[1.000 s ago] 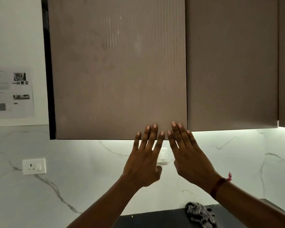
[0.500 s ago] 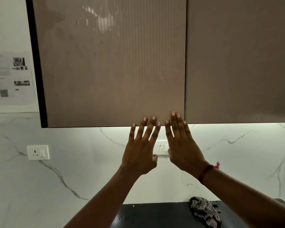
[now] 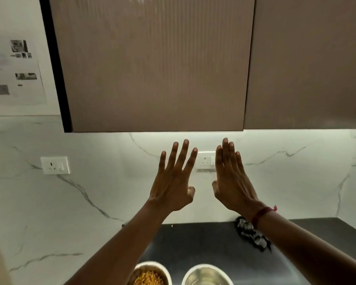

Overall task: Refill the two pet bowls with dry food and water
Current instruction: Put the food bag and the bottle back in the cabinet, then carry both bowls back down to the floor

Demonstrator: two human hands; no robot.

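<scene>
Two round steel pet bowls sat on the dark counter [image 3: 203, 239]: the left bowl [image 3: 150, 273] held yellow dry food, the right bowl [image 3: 207, 274] appeared to hold water. Left hand [image 3: 174, 186] and right hand [image 3: 232, 186] hovered empty, each grip spread, below the closed brown ribbed cabinet door [image 3: 152, 64]. Refilling appeared complete; next, carry the bowls away level.

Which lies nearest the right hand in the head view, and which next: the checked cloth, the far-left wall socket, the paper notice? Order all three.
From the right hand:
1. Checked cloth, just below its wrist, on the counter.
2. Wall socket, far left on the marble.
3. Paper notice, upper left wall.
</scene>
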